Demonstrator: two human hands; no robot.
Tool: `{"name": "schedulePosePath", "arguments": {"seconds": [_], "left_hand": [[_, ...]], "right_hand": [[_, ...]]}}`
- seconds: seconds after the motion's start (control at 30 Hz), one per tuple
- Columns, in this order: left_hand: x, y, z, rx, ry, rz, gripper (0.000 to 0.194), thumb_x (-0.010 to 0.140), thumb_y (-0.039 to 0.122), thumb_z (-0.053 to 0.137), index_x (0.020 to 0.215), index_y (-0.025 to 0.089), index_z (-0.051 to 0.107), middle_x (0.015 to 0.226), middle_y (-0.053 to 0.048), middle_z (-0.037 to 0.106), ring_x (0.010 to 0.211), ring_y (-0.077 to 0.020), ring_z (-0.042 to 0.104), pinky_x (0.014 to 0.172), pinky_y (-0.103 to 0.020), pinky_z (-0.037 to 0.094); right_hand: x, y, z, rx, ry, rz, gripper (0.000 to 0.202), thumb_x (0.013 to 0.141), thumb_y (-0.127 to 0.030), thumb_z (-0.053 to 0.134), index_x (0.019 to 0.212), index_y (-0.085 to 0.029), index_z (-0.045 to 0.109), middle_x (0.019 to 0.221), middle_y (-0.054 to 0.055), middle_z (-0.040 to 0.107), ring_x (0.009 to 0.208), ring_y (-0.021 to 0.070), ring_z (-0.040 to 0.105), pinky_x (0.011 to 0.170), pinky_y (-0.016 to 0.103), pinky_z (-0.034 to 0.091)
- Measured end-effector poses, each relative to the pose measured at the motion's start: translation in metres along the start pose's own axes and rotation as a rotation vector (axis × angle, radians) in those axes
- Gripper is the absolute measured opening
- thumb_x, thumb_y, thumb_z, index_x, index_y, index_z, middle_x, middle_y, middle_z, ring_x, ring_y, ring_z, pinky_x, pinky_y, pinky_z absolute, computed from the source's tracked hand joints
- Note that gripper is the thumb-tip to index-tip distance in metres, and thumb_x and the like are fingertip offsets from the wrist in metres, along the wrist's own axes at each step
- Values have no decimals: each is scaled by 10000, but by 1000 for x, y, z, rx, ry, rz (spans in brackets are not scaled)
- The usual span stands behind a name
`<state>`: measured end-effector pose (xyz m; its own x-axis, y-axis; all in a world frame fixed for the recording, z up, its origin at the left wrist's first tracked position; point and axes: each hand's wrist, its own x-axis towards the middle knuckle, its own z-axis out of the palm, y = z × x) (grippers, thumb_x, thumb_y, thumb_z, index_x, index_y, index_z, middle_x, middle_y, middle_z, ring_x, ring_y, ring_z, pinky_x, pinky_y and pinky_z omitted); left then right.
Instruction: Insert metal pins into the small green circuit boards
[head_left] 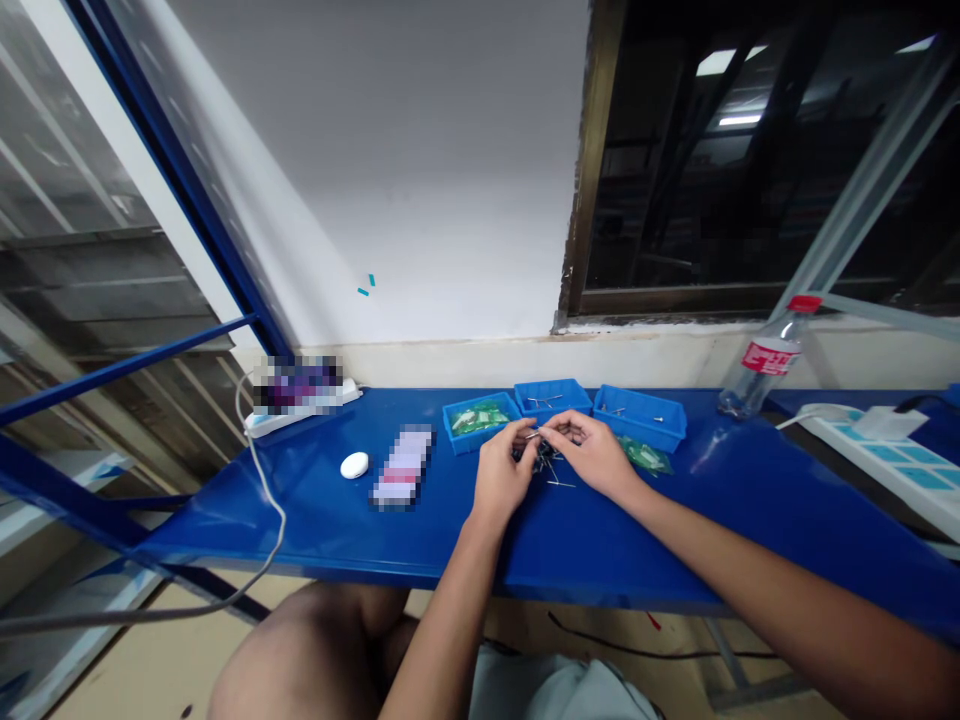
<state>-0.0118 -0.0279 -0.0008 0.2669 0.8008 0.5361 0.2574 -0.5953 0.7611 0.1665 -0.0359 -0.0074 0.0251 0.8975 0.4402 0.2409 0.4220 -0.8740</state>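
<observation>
My left hand (505,470) is closed in a pinch, with a thin, shiny metal pin (533,434) at its fingertips. My right hand (592,455) meets it from the other side, thumb and fingers pressed together at the pin's other end; the exact grip is too small to make out. Beneath the hands, on the blue table (615,550), lies a loose pile of thin metal pins (553,468), partly hidden by the fingers. A green plastic packet (645,456) rests just beyond my right wrist.
Behind my hands stand a blue bin (481,441) of green packets, a middle blue bin (551,387) and a right blue bin (652,434) with a few pins. A white round object (354,466) lies left. A bottle (769,360) and power strip (900,460) are right.
</observation>
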Motion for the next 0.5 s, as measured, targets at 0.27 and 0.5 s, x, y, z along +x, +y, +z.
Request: {"name": "schedulePosePath", "arguments": {"seconds": [0.27,0.5], "left_hand": [[2,0,-3,-236,91,-79,346,953,251,687,1296,216,658,1090,-81,789,1002,-205,764,915,-337,616],[3,0,-4,-347,59,-127,435,897,307,768,1307,209,661,1093,-99,798,958,-211,756,898,-346,604]], "right_hand": [[-1,0,-1,-121,-77,0,283,964,-481,631,963,-226,753,914,52,781,823,230,722,799,362,576],[-3,-2,2,-154,-147,-46,185,940,-360,633,992,-227,751,977,51,787,853,235,738,796,363,579]]}}
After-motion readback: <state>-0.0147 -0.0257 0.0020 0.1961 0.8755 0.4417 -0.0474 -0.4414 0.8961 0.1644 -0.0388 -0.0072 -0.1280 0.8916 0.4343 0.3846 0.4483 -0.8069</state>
